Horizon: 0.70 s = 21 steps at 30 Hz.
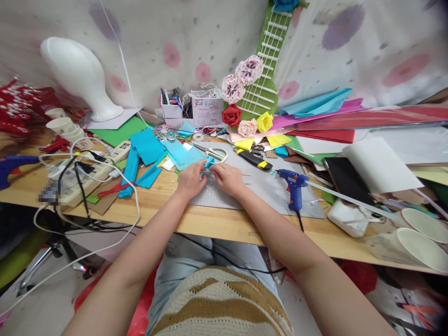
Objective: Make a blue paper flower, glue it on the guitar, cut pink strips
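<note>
**Both hands pinching blue paper**

Head view: left hand (191, 179) and right hand (229, 178) meet on the grey mat (266, 193), fingertips closed on a small blue paper (209, 162) between them, poking out just beyond. It looks light, thin and easily creased, so best pinched at the edges. Scissors (214, 152) lie just beyond the hands, glue gun (293, 183) to the right, on the desk (217, 223).

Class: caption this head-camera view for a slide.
Left hand and right hand pinch blue paper over a grey mat near a glue gun.
</note>
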Motion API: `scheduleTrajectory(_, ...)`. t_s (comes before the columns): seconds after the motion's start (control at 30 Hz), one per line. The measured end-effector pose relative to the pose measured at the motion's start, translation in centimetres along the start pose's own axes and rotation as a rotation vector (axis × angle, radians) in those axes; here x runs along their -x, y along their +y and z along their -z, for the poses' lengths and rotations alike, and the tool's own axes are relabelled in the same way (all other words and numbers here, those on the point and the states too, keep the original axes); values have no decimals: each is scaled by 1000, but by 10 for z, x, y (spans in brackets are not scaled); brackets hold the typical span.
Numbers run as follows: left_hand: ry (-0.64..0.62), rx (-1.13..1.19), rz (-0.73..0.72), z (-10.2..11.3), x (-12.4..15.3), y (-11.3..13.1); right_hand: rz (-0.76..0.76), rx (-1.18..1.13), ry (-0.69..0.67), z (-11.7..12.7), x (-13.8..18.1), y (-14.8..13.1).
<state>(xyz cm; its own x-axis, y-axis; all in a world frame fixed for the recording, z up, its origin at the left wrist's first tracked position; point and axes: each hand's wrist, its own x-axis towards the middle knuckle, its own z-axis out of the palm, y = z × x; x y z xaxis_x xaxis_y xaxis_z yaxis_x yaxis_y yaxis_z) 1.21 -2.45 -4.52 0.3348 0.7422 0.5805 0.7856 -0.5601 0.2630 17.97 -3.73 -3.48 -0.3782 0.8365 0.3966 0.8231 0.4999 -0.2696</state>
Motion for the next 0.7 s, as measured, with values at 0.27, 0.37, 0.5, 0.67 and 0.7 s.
scheduleTrajectory(0.27,-8,122,40,1,1,0,30,15,-35,0,-1,3)
scheduleTrajectory(0.37,-21,67,4,2,1,1,33,12,-31,0,-1,4)
scheduleTrajectory(0.5,-30,28,-4,3,0,2,47,10,-24,-1,-1,5)
scheduleTrajectory(0.67,-29,28,-15,4,0,5,46,14,-17,-2,-1,4)
scheduleTrajectory(0.7,-17,26,-21,5,0,5,43,14,-15,-2,-1,3)
